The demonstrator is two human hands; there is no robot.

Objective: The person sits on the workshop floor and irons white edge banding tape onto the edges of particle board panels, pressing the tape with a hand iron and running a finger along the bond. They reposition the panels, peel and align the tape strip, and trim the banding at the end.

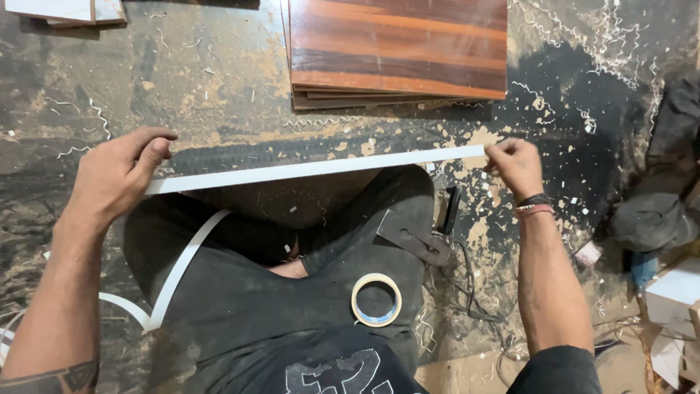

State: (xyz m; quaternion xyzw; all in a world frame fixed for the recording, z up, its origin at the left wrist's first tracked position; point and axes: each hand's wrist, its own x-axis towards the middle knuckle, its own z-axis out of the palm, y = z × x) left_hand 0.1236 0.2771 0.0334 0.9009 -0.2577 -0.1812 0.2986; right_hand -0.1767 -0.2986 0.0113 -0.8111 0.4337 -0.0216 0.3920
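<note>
I sit cross-legged on a dusty floor and hold a long white edge-banding strip (313,169) stretched level between both hands. My left hand (117,175) pinches its left end, where the strip bends down and trails over my thigh to the floor. My right hand (516,165) pinches the right end between thumb and fingers; a dark band and a red band sit on that wrist. A roll of pale tape (376,299) rests on my right leg, untouched.
A stack of brown laminated boards (397,47) lies on the floor ahead. White shavings (583,44) litter the ground. A dark tool with a cable (446,211) lies beside my right knee. Dark cloth (660,211) and boxes (674,292) sit at the right.
</note>
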